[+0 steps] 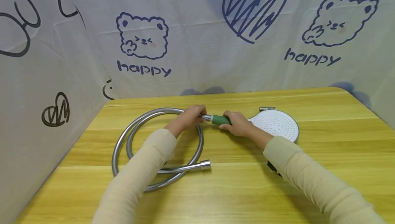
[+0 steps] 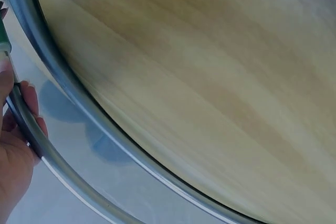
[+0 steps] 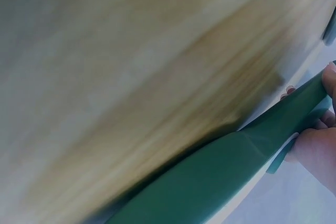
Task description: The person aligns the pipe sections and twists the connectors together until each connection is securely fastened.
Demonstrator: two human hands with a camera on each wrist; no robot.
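Note:
A shower head (image 1: pixel 275 125) with a white spray face and a green handle (image 1: pixel 219 119) lies across the right half of the table. My right hand (image 1: pixel 237 124) grips that handle; the right wrist view shows the green back of the shower head (image 3: pixel 194 182). My left hand (image 1: pixel 190 116) holds the end of a silver shower hose (image 2: pixel 37 135), its metal fitting (image 1: pixel 206 117) meeting the handle's end. Whether the two are screwed together I cannot tell. The hose's loops (image 1: pixel 115 152) lie under my left arm, and its other end fitting (image 1: pixel 205 164) rests on the table.
Behind the shower head lies a small metal piece (image 1: pixel 267 108). A dark object (image 1: pixel 273 168) is partly hidden under my right sleeve. The wooden table (image 1: pixel 234 189) ends at a pale printed cloth (image 1: pixel 197 45) behind and to the left.

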